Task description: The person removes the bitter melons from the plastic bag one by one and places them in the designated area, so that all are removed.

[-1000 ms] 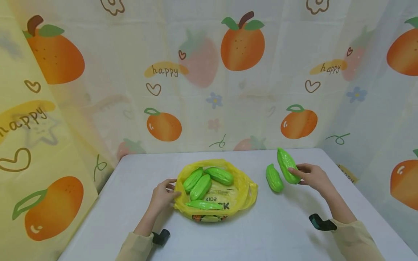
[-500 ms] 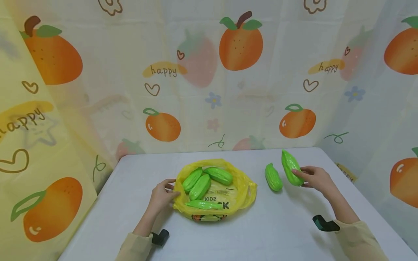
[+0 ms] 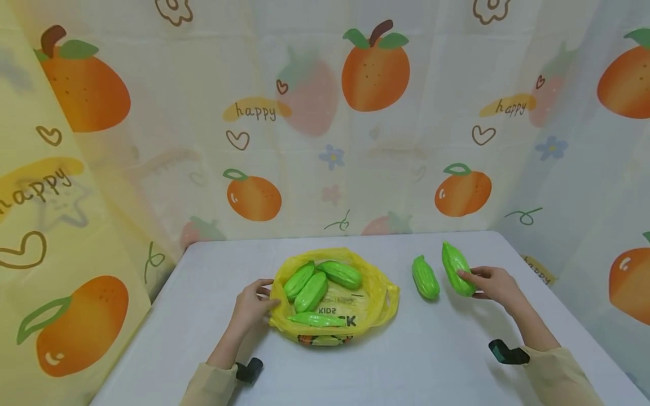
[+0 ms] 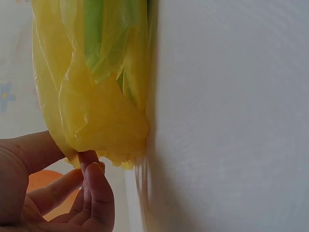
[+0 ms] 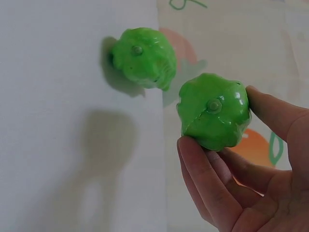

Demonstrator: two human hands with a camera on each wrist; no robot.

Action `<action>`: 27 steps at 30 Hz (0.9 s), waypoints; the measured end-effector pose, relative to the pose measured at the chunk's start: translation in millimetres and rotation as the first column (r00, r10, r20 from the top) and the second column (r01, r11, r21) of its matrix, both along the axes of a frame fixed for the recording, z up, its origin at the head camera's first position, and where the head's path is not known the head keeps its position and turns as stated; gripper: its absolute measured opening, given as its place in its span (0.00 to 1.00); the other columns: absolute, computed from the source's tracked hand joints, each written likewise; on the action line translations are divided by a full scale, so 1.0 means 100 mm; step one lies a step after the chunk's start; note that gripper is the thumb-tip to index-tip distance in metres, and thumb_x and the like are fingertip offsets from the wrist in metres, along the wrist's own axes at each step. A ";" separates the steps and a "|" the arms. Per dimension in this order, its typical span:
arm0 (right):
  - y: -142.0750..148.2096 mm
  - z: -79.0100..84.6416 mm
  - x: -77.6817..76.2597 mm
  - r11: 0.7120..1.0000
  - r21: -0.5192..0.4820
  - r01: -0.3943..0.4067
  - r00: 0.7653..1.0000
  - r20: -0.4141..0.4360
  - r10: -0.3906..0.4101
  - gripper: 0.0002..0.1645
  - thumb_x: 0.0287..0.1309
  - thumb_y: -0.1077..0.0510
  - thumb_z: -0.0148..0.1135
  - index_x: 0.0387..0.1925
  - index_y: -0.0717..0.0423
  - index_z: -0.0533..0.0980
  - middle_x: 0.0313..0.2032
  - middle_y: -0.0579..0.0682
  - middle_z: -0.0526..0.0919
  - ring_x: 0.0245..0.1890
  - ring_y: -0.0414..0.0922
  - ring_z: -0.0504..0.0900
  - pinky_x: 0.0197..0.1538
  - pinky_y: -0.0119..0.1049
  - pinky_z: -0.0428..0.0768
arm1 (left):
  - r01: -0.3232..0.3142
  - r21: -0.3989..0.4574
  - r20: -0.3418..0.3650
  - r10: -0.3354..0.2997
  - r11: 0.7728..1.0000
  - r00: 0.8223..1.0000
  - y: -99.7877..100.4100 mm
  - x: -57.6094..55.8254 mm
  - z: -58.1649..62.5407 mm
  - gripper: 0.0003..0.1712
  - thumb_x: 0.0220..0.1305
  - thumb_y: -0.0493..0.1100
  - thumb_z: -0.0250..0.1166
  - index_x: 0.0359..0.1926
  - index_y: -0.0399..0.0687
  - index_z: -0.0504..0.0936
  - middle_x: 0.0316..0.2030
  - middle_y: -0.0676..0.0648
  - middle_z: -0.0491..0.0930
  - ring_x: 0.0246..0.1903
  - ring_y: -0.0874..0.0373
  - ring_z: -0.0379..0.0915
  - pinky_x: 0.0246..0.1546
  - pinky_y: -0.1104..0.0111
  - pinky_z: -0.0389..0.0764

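Note:
My right hand (image 3: 495, 285) pinches a glossy green ribbed bitter melon (image 3: 457, 269) between thumb and fingers, at its near, blunt end. In the right wrist view this bitter melon (image 5: 212, 110) is held off the white table, and a shadow falls to its left. Just left of it lies another bitter melon (image 3: 425, 277), flat on the table. A yellow plastic bag (image 3: 383, 301) stands with its mouth spread wide and several bitter melons (image 3: 311, 291) inside. At the bag's left rim, my left hand (image 3: 252, 304) grips the thin plastic (image 4: 96, 121) between thumb and fingers.
The white-covered table (image 3: 406, 361) ends at a back edge against a hanging curtain (image 3: 315, 186) printed with oranges. More printed curtain stands along the left and right sides. A dark wrist camera sits at each cuff.
My right hand, with the bitter melon, has shifted a little to the right and lower, away from the one lying on the table. My left hand and the bag have stayed put.

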State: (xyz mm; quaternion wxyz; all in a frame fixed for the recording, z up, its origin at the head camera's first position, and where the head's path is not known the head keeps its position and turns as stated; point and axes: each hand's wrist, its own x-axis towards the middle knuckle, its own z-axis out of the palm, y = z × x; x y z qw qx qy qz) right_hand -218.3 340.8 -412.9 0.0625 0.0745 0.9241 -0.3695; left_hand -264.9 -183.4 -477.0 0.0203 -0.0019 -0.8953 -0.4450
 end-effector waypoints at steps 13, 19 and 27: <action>0.03 -0.11 -0.10 1.000 -0.013 0.016 0.999 0.049 -0.016 0.53 0.59 0.31 0.52 0.60 0.78 0.62 0.58 0.75 0.68 0.51 0.61 0.76 0.47 0.45 0.81 | -0.005 -0.005 0.002 0.006 1.000 1.000 0.01 0.01 0.01 0.29 0.51 0.38 0.71 0.56 0.42 0.76 0.40 0.40 0.80 0.34 0.54 0.78 0.30 0.66 0.79; 0.06 -0.18 -0.16 1.000 -0.009 0.025 0.998 0.063 -0.025 0.53 0.59 0.31 0.51 0.60 0.79 0.62 0.58 0.75 0.67 0.50 0.61 0.77 0.46 0.43 0.81 | 0.001 0.000 0.002 -0.001 1.000 1.000 0.01 0.01 0.02 0.29 0.50 0.39 0.71 0.56 0.42 0.76 0.40 0.40 0.80 0.35 0.54 0.78 0.30 0.66 0.79; 0.06 -0.24 -0.27 0.999 -0.003 0.037 0.994 0.101 -0.037 0.54 0.59 0.32 0.52 0.59 0.80 0.62 0.58 0.77 0.66 0.41 0.52 0.83 0.44 0.42 0.82 | 0.000 0.000 -0.012 0.000 1.000 1.000 -0.02 0.01 -0.02 0.30 0.49 0.37 0.71 0.56 0.41 0.76 0.40 0.40 0.80 0.34 0.54 0.79 0.30 0.65 0.80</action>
